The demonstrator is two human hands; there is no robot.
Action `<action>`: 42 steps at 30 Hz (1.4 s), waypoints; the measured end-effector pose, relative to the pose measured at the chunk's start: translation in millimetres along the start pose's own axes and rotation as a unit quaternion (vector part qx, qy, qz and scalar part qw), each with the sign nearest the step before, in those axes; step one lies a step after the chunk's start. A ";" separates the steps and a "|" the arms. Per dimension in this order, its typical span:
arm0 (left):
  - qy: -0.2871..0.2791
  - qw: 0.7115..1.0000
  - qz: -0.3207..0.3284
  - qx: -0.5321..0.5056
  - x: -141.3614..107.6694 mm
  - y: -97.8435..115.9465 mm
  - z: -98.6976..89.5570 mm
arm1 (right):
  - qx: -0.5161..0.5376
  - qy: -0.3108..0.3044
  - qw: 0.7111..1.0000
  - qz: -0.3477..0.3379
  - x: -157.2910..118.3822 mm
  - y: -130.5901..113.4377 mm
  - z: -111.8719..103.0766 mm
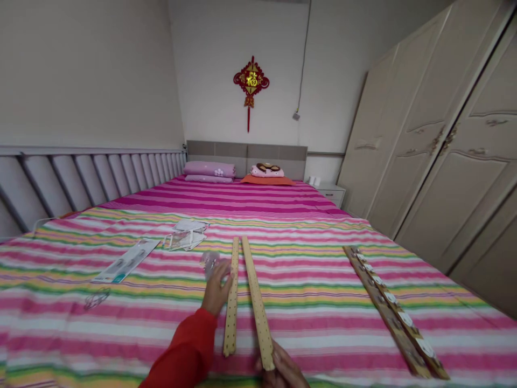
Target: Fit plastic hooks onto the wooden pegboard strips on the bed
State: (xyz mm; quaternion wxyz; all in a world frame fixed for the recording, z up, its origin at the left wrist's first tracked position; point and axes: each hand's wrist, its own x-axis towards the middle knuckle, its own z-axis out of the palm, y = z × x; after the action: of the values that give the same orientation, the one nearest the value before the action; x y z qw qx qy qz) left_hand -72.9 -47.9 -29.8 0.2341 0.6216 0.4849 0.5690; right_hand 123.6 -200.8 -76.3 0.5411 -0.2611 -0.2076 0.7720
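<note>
Two long pale wooden strips with rows of small holes lie lengthwise on the striped bed cover. My right hand [285, 369] is closed around the near end of the right wooden strip [256, 302]. My left hand [218, 285] is beside the left wooden strip [231, 312], its thumb close to the edge and its fingers apart and curved. Just beyond those fingers is a small clear plastic bag [210, 262], blurred, its contents too small to name. Whether the fingertips touch the bag is unclear.
White packets [186, 235], a long flat package [127, 261] and a thin wire tangle [97, 298] lie left on the bed cover [161, 334]. Right are two brown strips [383, 307] with white round pieces. Beyond are pillows [210, 170], a bed rail [100, 175] and wardrobe [436, 134].
</note>
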 end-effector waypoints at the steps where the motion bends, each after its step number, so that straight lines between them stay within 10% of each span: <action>1: -0.036 0.999 0.002 -0.009 -7.8 0.4 2.5 | 0.021 -0.008 1.000 0.008 5.3 2.2 3.8; 14: -0.230 0.947 -0.013 0.224 -38.3 -1.0 18.3 | -0.026 -0.039 0.999 0.011 41.1 38.9 15.2; 21: -0.215 0.896 0.043 0.387 -46.4 -15.3 27.3 | -0.091 0.052 0.995 0.002 30.1 37.7 -19.6; 26: -0.233 0.879 0.056 0.413 -44.2 -21.7 28.3 | -0.059 0.179 0.977 -0.104 -26.4 -22.9 -72.3; 32: -0.223 0.882 0.065 0.410 -42.9 -29.1 27.9 | 0.055 0.378 0.884 -0.270 -101.5 -130.0 -132.1; 42: -0.223 0.882 0.087 0.405 -41.9 -39.2 24.4 | 0.135 0.317 0.894 -0.287 -95.9 -172.3 -160.9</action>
State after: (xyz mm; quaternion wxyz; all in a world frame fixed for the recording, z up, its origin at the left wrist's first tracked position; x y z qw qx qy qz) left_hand -58.3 -61.5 -88.9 0.0138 0.8126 0.5517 0.1874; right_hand 376.6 -228.7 -80.4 0.8063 -0.3452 0.0154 0.4801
